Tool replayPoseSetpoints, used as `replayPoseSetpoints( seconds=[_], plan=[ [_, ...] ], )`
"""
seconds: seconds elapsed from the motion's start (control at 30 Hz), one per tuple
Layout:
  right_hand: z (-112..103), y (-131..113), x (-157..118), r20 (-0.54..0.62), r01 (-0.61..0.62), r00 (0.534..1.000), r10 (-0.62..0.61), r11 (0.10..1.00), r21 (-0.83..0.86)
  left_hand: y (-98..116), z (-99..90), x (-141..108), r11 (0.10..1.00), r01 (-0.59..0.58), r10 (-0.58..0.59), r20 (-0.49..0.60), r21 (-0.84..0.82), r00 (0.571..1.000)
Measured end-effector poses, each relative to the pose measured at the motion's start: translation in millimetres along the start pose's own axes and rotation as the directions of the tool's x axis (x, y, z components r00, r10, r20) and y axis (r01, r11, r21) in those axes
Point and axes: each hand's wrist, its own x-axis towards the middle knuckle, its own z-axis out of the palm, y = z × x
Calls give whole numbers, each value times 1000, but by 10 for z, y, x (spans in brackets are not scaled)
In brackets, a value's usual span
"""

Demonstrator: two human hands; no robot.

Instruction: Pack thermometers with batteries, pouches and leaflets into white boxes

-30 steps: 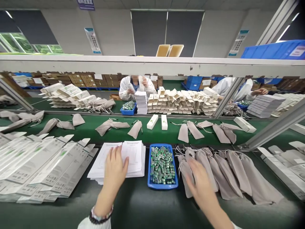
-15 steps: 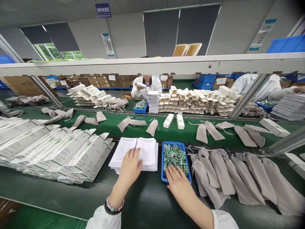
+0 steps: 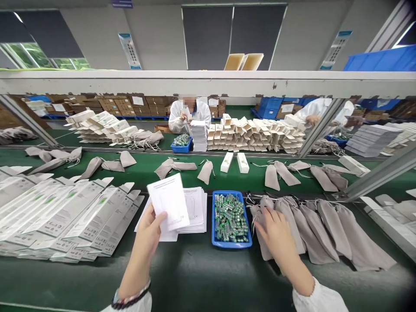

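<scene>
My left hand (image 3: 147, 236) is closed on a printed white leaflet (image 3: 169, 201), thumb on its face, raised above the stacked leaflets (image 3: 196, 208). My right hand (image 3: 280, 236) rests over the near end of a row of grey drawstring pouches (image 3: 320, 234), its fingers spread across the leftmost ones. No pouch is lifted, and the fingertips are partly lost against the cloth. Between the hands lies a blue tray (image 3: 232, 245) filled with small green-and-silver batteries (image 3: 230, 216).
Flat-lying white cartons (image 3: 87, 216) overlap at the left. Beyond, a green conveyor belt (image 3: 146, 173) carries pouches and two small white boxes (image 3: 242, 163). A metal post (image 3: 370, 173) slants at the right. Across the line, a person in white (image 3: 203, 113) works behind stacked open boxes (image 3: 253, 134).
My left hand has picked a leaflet off the stack and raised it. My right hand has left the battery tray and moved right onto the pouches. The view has shifted slightly.
</scene>
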Motion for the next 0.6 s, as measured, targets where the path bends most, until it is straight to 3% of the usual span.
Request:
replayPoseSetpoints(
  seconds=[0.07,0.17,0.23,0.3,0.37,0.47,0.53,0.6],
  plan=[
    [77,161,-2,72,-57,996,59,998,-28,-39,34,-251,912,199,-211,8,-358,978],
    [59,268,-28,103,-72,993,56,984,164,-172,160,-604,732,471,-478,123,-492,870],
    [-102,310,-46,119,-171,984,133,895,411,-278,278,-785,654,553,-541,192,-515,819],
    [-352,349,-43,196,-334,942,274,682,651,-372,415,-919,642,583,-543,242,-498,804],
    [-616,359,-2,315,-436,884,346,361,824,-431,559,-1012,672,607,-515,320,-424,795],
    [-885,232,128,431,-416,887,167,-119,902,-412,785,-1089,782,568,-370,540,-258,756],
    [-941,34,229,404,-376,915,9,-346,859,-325,947,-1112,857,478,-202,727,-194,656],
    [-921,-216,310,367,-328,930,-36,-535,778,-217,1111,-1129,916,354,-30,849,-188,527]
  ],
)
